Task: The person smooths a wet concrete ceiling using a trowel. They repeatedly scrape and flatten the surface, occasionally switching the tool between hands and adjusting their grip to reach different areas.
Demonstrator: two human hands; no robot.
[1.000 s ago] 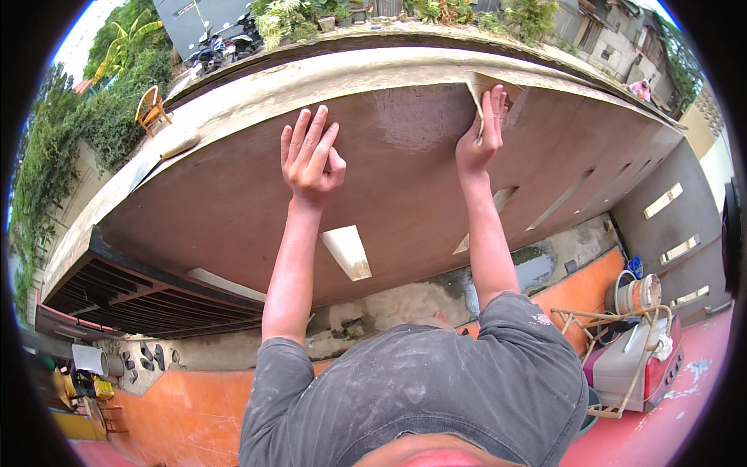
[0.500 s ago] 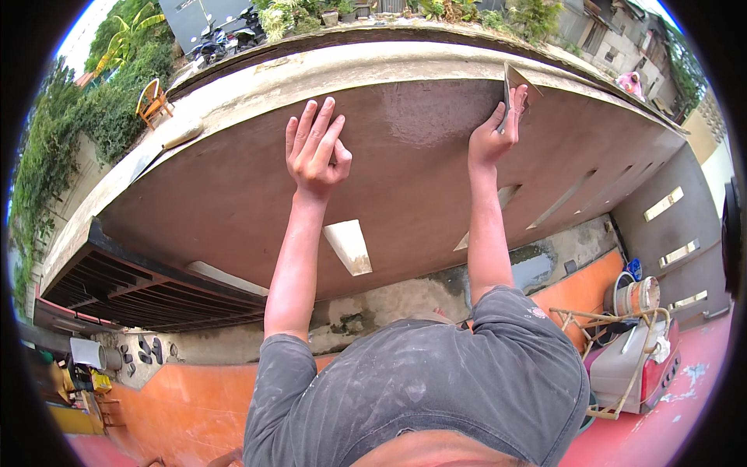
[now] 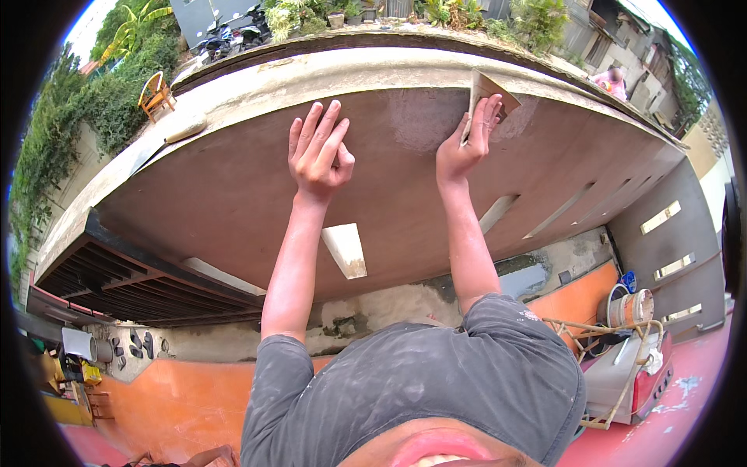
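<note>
My right hand (image 3: 462,148) grips a thin folded sheet (image 3: 492,89) that looks like sandpaper, its stiff edge sticking up past the fingers. It is at the upper part of a brown-grey wall (image 3: 389,202), beside a paler scuffed patch (image 3: 424,117). My left hand (image 3: 317,159) is open, fingers stretched upward and thumb bent, at the same wall and holding nothing. Whether its fingers touch the surface I cannot tell. Both arms reach forward and up from a dusty dark grey shirt.
Along the wall top runs a pale ledge (image 3: 311,70), bearing a hand tool (image 3: 185,128) with a flat blade. Slots (image 3: 344,249) pierce the wall. Dark metal bars (image 3: 140,284) stand low left. Buckets (image 3: 630,307) and a wheelbarrow (image 3: 622,373) are right. Beyond sits a person (image 3: 612,82).
My right hand has moved left along the wall with the folded sheet, toward the pale patch and slightly lower. My left hand has barely moved.
</note>
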